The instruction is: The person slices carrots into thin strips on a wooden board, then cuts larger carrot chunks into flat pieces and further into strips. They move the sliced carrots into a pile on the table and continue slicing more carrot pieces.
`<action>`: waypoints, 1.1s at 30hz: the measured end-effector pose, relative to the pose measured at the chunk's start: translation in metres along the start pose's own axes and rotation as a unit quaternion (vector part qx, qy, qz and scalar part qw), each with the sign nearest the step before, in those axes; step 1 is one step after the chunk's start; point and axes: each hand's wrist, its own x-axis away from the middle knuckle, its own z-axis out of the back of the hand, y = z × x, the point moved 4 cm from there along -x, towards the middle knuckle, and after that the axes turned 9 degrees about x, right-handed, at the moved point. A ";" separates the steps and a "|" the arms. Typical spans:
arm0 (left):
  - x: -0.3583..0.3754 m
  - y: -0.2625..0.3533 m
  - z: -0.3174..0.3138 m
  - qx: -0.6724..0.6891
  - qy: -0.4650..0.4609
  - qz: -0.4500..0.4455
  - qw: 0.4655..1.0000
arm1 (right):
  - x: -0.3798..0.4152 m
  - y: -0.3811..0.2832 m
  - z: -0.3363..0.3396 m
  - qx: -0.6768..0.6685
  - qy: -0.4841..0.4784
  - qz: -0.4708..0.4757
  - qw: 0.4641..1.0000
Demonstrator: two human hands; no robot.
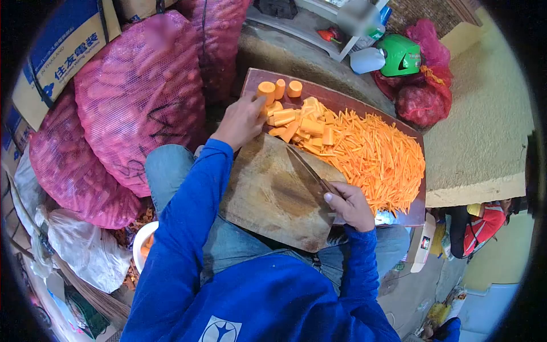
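My left hand point(242, 121) reaches to the left end of a dark red board point(364, 102), its fingers curled at a thick carrot piece point(266, 90); the fingertips are partly hidden. Two short upright carrot pieces point(294, 89) stand beside it. Carrot chunks and slabs point(310, 126) lie in the middle of the board, next to a large heap of carrot strips point(384, 162). In my right hand point(352, 206) is a knife point(307, 166), gripped by its handle, the blade slanting up-left over a worn wooden chopping board point(273, 188) on my lap.
Big pink mesh sacks of carrots point(142, 97) stand at the left, near a cardboard box point(65, 54). A white bucket point(142, 245) with orange pieces sits by my left leg. At the upper right are a green container point(400, 55) and a red mesh bag point(423, 104).
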 end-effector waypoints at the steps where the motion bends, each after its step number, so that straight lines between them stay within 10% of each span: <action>1: -0.002 -0.005 -0.006 0.005 -0.005 0.007 1.000 | 0.000 -0.001 0.000 -0.007 0.003 0.000 1.000; 33: 0.097 0.117 -0.003 0.064 -0.066 -0.035 0.995 | 0.048 -0.040 -0.019 0.066 0.109 0.154 0.980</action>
